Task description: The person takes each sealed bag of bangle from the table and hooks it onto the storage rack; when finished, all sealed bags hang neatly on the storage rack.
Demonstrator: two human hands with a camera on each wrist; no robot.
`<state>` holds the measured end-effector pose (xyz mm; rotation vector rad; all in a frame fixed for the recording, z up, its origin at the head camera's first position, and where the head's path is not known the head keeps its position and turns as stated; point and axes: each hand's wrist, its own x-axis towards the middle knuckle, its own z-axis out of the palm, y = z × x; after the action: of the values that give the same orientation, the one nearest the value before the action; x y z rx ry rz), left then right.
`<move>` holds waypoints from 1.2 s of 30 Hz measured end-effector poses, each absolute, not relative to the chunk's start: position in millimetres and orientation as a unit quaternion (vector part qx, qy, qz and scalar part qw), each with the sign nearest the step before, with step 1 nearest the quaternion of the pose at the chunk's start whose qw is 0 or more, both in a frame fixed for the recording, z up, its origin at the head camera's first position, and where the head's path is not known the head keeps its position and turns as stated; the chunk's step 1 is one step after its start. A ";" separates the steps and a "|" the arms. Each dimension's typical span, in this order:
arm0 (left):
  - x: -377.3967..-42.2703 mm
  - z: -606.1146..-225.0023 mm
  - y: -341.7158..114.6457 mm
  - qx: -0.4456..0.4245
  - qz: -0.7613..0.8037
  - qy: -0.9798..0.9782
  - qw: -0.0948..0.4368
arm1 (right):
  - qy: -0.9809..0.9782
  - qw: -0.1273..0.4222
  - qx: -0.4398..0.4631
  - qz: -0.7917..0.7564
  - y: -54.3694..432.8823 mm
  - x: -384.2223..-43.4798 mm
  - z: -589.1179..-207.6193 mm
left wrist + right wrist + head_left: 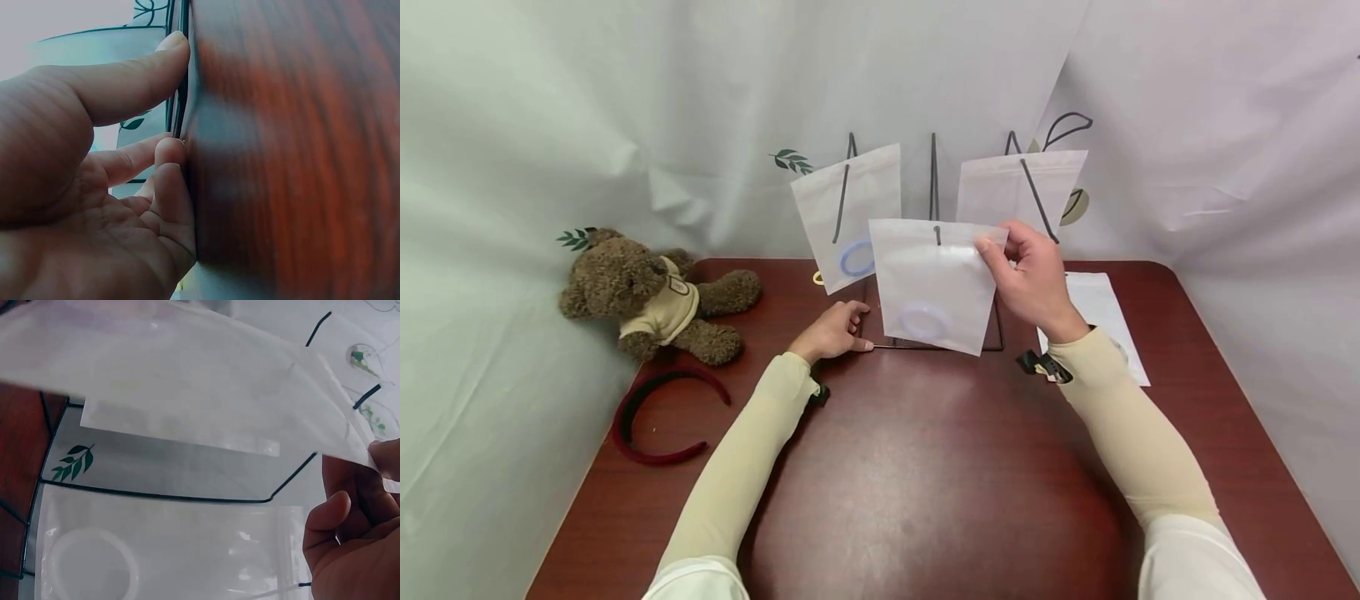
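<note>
My right hand [1033, 279] pinches the upper right corner of a white zip pouch [947, 283] between thumb and fingers. A pale round ring shows through the pouch near its bottom. The tip of a black wire hook [937, 236] shows at the pouch's top middle. Behind it, a left pouch [859, 212] with a blue ring and a right pouch [1000, 187] hang from other hooks of the black wire rack [933, 171]. Low at the rack's front left corner, my left hand [830, 331] holds the base wire [181, 94], thumb on it and fingers bent against the tabletop.
A brown teddy bear [625, 279] lies at the table's left back. In front of it lies a dark red headband [662, 457]. Another white pouch [1093, 300] lies flat at the right, partly behind my right wrist. White curtains [737, 100] surround the table [910, 500].
</note>
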<state>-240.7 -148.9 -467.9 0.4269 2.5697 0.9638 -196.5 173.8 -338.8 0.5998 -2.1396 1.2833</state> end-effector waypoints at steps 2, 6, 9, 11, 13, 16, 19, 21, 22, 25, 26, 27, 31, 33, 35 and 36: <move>-240.9 -468.0 -149.0 0.152 0.341 0.910 0.182 | -0.799 0.287 0.221 0.480 172.5 -201.3 -338.7; -242.0 -468.0 -149.2 0.154 0.340 0.910 0.182 | -0.793 0.288 0.221 0.490 170.4 -212.2 -339.5; -242.8 -468.2 -149.4 0.155 0.339 0.911 0.179 | -0.786 0.294 0.221 0.497 168.8 -221.7 -340.9; -243.3 -468.7 -149.4 0.156 0.338 0.911 0.178 | -0.783 0.303 0.218 0.497 167.7 -228.3 -342.5; -242.9 -468.7 -149.4 0.155 0.339 0.911 0.179 | -0.781 0.315 0.211 0.497 166.3 -234.5 -344.0; -242.2 -468.3 -149.4 0.153 0.339 0.910 0.182 | -0.777 0.329 0.193 0.500 163.8 -243.2 -346.3; -241.9 -467.8 -149.3 0.154 0.339 0.910 0.182 | -0.773 0.337 0.180 0.507 161.5 -251.2 -347.2; -242.0 -467.8 -149.4 0.154 0.340 0.910 0.181 | -0.772 0.339 0.173 0.509 160.5 -256.6 -347.0; -242.1 -467.8 -149.4 0.154 0.341 0.910 0.180 | -0.771 0.341 0.173 0.510 160.1 -259.5 -346.6; -242.7 -468.3 -149.7 0.153 0.341 0.911 0.177 | -0.767 0.342 0.167 0.516 159.0 -267.1 -344.9; -242.9 -468.2 -149.8 0.151 0.341 0.911 0.178 | -0.767 0.343 0.164 0.517 158.9 -269.7 -344.8; -243.0 -468.3 -150.0 0.152 0.340 0.911 0.178 | -0.767 0.346 0.162 0.516 158.9 -271.8 -344.4; -243.6 -468.7 -150.4 0.153 0.338 0.911 0.183 | -0.768 0.353 0.157 0.511 159.8 -278.8 -345.5; -243.5 -468.8 -150.2 0.155 0.337 0.910 0.184 | -0.768 0.351 0.158 0.512 160.7 -279.9 -345.8; -243.1 -468.5 -150.1 0.154 0.335 0.911 0.185 | -0.767 0.345 0.156 0.518 161.5 -280.7 -346.0; -242.9 -468.3 -150.1 0.154 0.334 0.911 0.184 | -0.768 0.341 0.155 0.520 162.2 -280.7 -345.9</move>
<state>-242.9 -150.1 -468.3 0.4351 2.5703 0.9419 -280.7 162.2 -345.9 0.4019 -1.9968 1.3529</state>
